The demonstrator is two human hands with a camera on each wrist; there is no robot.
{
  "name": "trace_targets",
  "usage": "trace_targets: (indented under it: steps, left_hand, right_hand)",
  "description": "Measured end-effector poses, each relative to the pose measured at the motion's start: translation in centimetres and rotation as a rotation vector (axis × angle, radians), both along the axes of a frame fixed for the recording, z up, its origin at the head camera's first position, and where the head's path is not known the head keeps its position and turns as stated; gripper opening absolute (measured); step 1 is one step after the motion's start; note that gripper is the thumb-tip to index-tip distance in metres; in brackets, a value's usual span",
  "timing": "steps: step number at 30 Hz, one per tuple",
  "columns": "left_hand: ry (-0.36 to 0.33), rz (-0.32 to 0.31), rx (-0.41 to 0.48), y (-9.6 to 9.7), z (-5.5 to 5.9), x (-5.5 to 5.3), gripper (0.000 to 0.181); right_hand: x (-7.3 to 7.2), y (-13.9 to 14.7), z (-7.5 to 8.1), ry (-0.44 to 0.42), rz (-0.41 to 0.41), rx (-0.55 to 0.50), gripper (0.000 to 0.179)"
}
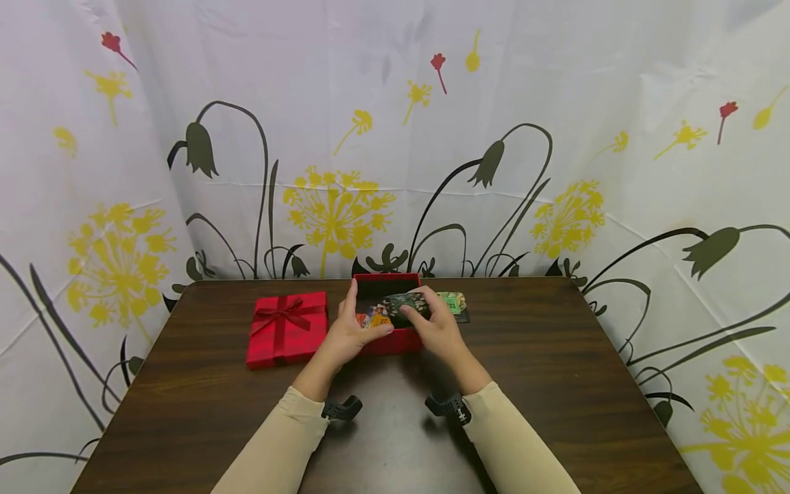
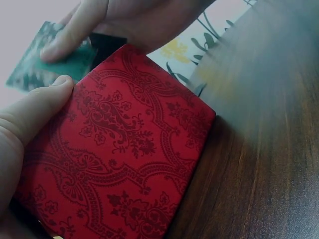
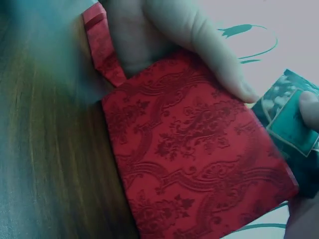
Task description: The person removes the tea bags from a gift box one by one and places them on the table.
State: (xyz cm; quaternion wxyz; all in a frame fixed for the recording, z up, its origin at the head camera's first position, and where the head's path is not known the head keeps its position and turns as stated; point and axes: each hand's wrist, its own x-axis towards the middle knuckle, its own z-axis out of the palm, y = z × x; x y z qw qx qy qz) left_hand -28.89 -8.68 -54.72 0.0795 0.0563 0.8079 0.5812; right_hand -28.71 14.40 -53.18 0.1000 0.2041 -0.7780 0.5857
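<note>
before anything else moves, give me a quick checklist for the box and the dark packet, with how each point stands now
1. Lid off the box: ok, it lies on the table to the left.
2. Left hand on the box: ok, at its left side, thumb at the front rim.
3. Right hand holding the dark packet: ok, thumb on top.
4. Dark packet over the opening: ok in the head view; whether it touches the rim, cannot tell.
5. Full view of the box's inside: not ok, hands and packet cover part of it.
</note>
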Motion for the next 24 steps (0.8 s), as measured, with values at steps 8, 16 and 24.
trace_targets:
  steps: [8,16,24]
  left_hand:
    - [-0.006,0.000,0.010,0.0,0.0,0.1,0.134]
    - [-0.024,0.016,0.004,-0.2,0.3,0.1,0.135]
    - [-0.025,0.008,0.009,-0.1,0.1,0.3,0.134]
  right_hand:
    - [1.7,1.7,1.5,0.006,-0.006,-0.176,0.035]
    - [0.7,6.3,0.5,-0.081,-0.006,-0.254,0.048]
    - [0.1,12.2,0.5,-0.105,-0.111,-0.103,0.039]
